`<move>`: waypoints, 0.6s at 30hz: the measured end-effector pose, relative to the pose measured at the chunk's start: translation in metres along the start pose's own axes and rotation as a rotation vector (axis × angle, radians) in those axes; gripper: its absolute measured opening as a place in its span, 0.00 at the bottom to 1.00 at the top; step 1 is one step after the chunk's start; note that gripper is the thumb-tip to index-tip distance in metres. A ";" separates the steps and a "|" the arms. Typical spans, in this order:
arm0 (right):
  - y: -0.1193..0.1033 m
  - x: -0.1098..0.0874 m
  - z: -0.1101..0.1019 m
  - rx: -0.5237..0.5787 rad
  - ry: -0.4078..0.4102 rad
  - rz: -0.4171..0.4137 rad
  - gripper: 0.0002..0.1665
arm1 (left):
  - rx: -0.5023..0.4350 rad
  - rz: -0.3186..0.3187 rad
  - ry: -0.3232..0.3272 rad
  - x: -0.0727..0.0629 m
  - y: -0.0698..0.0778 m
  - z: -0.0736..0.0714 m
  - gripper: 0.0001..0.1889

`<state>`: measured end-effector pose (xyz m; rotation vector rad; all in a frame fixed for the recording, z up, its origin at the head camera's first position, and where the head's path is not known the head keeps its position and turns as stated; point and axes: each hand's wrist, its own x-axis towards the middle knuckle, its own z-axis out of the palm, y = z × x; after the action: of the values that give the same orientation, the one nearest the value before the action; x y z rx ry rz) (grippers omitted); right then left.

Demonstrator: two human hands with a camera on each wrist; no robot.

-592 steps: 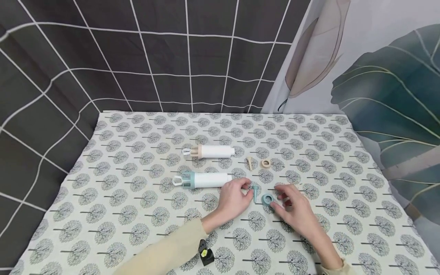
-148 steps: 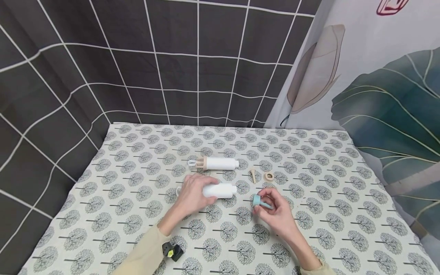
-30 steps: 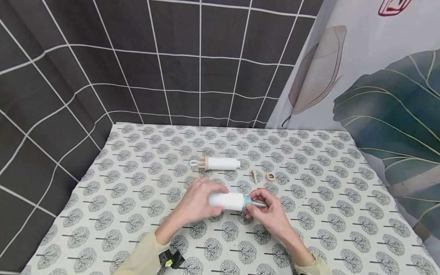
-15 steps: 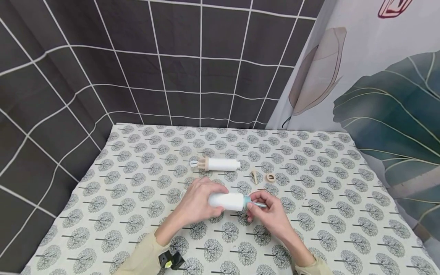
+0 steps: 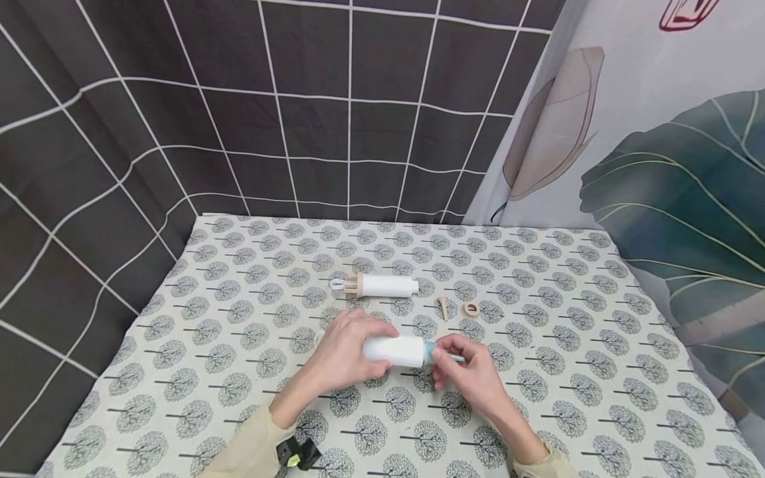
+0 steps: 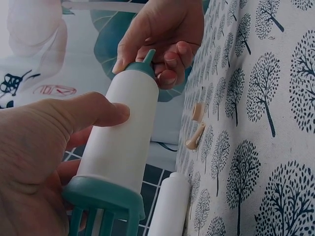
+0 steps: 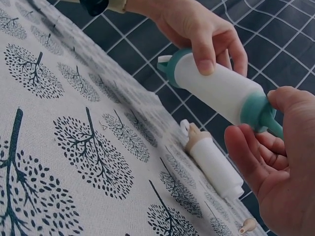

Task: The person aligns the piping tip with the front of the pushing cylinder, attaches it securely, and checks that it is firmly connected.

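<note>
My left hand (image 5: 343,346) grips a white bottle-like cylinder (image 5: 393,350) round its body, thumb on the near side. A teal slatted collar (image 6: 102,194) with a white loop surrounds the cylinder's left end. At its right end sits a teal cap (image 6: 140,68) with a thin tapered peg (image 6: 149,56) sticking out. The thumb and fingers of my right hand (image 5: 472,370) pinch this cap, which is against the cylinder. In the right wrist view both hands hold the piece above the cloth. How far the cap is seated is hidden.
Behind the hands lies a similar white cylinder (image 5: 387,286) with a beige slatted collar (image 5: 354,284). To its right are a small beige peg (image 5: 443,308) and a beige ring cap (image 5: 471,309). A tree-print cloth (image 5: 251,325) covers the table; a dark checked curtain (image 5: 311,126) hangs behind.
Long before, the teal ring cap and peg lay apart on the cloth; later they were joined and brought to the cylinder's end. In the last second, my right fingers shifted slightly round the cap.
</note>
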<state>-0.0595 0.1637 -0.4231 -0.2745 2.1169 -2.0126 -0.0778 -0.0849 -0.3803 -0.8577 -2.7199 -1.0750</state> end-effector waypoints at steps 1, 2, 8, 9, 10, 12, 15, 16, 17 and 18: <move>0.000 0.000 0.000 0.003 -0.002 -0.008 0.15 | 0.001 0.000 0.002 0.000 0.000 0.000 0.22; 0.000 0.000 0.000 0.007 -0.004 -0.011 0.15 | 0.001 0.000 0.003 0.000 0.000 0.000 0.22; 0.002 0.000 0.000 -0.038 0.027 -0.053 0.12 | -0.010 -0.002 0.006 0.000 0.000 0.001 0.22; 0.002 0.000 0.001 -0.054 0.041 -0.061 0.12 | -0.010 -0.001 0.006 0.000 0.000 0.001 0.22; 0.002 0.000 0.001 -0.071 0.056 -0.070 0.11 | -0.010 0.000 0.005 0.000 0.000 0.001 0.22; 0.003 0.000 0.001 -0.089 0.074 -0.092 0.11 | -0.008 0.005 0.007 0.000 0.000 0.002 0.22; 0.003 0.000 0.001 -0.083 0.075 -0.134 0.12 | -0.009 0.012 0.010 0.000 0.000 0.002 0.22; 0.004 0.000 0.001 -0.076 0.067 -0.149 0.12 | -0.010 0.013 0.011 0.000 -0.001 0.002 0.22; 0.004 0.000 0.001 -0.068 0.058 -0.162 0.12 | -0.010 0.015 0.012 0.000 -0.001 0.002 0.22; 0.004 0.000 0.000 -0.059 0.051 -0.171 0.13 | -0.011 0.016 0.012 0.000 -0.001 0.002 0.22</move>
<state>-0.0597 0.1634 -0.4272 -0.4321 2.2570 -2.0706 -0.0782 -0.0839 -0.3821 -0.8697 -2.6956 -1.0894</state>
